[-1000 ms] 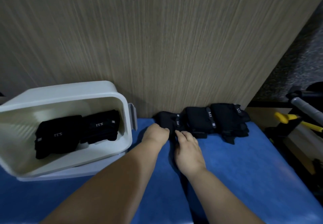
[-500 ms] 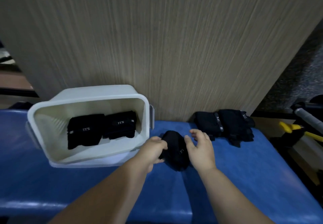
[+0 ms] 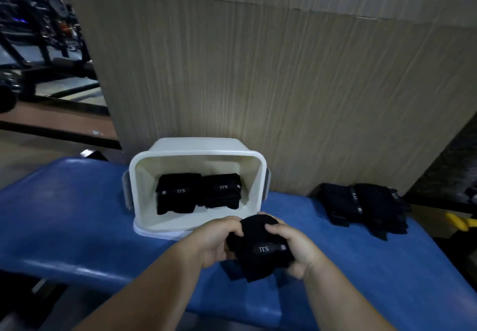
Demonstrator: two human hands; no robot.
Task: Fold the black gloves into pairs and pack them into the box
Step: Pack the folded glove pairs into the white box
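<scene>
Box mouth open; two folded pairs lie inside.

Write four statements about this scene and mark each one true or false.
1. The left hand and the right hand both grip the black glove bundle. True.
2. The white box holds nothing. False: two folded bundles lie in it side by side.
3. Loose gloves lie on the blue surface, to the right of the box. True.
4. The gripped bundle sits inside the box. False: the hands hold it outside the box, in front of its opening.
</scene>
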